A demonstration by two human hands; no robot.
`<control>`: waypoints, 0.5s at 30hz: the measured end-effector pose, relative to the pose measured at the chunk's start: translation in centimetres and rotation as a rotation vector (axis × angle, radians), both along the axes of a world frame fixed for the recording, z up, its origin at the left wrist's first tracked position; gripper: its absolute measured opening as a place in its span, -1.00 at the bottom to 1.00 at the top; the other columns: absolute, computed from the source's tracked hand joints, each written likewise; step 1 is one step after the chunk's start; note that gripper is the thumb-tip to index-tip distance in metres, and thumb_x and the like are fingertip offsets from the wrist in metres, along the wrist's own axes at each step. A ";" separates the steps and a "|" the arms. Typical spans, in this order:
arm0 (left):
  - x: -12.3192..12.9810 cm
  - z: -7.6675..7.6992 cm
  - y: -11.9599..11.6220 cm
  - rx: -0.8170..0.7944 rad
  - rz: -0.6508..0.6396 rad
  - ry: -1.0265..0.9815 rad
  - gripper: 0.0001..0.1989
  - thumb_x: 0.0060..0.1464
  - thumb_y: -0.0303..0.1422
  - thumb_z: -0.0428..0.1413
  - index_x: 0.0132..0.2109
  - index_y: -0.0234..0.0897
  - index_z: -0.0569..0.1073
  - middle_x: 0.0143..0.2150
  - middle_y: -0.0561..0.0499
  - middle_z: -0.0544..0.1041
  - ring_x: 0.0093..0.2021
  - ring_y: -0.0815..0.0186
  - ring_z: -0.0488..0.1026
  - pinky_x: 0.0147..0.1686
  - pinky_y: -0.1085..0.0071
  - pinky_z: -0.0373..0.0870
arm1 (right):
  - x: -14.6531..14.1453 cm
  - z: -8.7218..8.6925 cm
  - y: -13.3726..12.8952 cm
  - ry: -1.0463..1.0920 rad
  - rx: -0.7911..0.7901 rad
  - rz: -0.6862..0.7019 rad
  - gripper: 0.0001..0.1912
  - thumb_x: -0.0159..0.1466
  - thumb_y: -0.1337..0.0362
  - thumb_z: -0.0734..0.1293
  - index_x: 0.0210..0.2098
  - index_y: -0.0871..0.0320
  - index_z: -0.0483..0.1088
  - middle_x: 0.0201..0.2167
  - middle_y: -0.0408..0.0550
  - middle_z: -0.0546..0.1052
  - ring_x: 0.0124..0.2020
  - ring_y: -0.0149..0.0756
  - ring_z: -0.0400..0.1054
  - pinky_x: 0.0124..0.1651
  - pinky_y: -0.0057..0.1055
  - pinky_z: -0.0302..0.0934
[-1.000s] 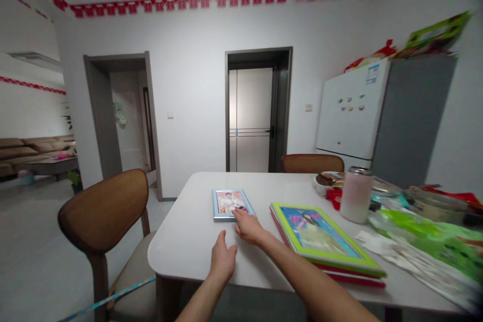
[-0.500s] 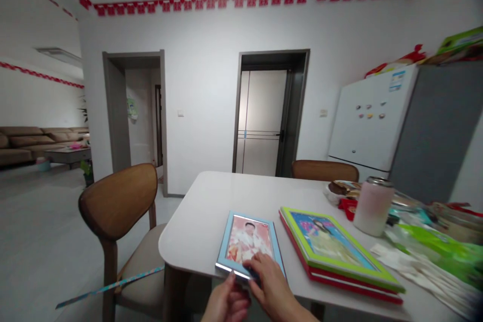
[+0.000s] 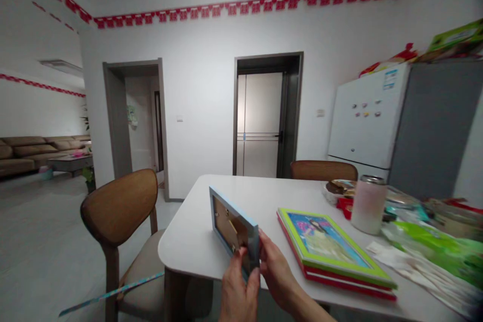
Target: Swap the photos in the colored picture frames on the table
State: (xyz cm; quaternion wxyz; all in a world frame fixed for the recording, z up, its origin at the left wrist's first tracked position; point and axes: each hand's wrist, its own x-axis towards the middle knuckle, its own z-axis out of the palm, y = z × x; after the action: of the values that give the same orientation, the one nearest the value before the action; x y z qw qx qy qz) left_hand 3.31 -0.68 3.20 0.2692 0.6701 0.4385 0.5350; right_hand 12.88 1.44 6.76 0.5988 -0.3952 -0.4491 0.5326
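Note:
A light blue picture frame (image 3: 236, 226) is tilted up on edge over the near part of the white table (image 3: 188, 231), its brown backing with small metal clips turned toward the left. My left hand (image 3: 241, 282) grips its lower near part, the fingers against the backing. Around the frame's right side, my right hand (image 3: 277, 266) is closed on the edge and front face, which is turned out of sight. To the right lies a green picture frame (image 3: 332, 246) on top of a red one (image 3: 350, 288).
A pink bottle (image 3: 369, 205), green packaging (image 3: 430, 241) and white gloves or cloth (image 3: 407, 266) crowd the table's right side. One wooden chair (image 3: 121, 206) is at the left, another (image 3: 323, 170) behind the table. A patterned strip (image 3: 113, 292) crosses the left chair.
The blue frame has gone from lying face up to standing tilted, with its back showing. My left hand has moved up onto the backing, and my right hand has shifted to the right edge.

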 end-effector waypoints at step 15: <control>0.5 -1.3 0.6 0.063 -0.234 0.682 -0.51 -0.09 -0.58 -0.14 0.05 -0.33 0.21 0.08 -0.13 0.26 0.08 0.25 0.18 0.04 0.33 0.17 | 7.6 -3.3 -0.1 -0.174 -0.250 -0.070 -0.44 -0.03 0.13 0.26 -0.04 0.17 0.24 -0.45 -0.07 0.50 -0.47 -0.31 0.36 -0.48 -0.44 0.21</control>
State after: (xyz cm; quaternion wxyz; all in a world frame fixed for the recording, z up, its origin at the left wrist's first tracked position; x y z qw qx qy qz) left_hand 3.85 -0.12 1.89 0.1463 0.8636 0.4066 0.2596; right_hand 20.47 1.38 3.48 0.5219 -0.5269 -0.4152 0.5268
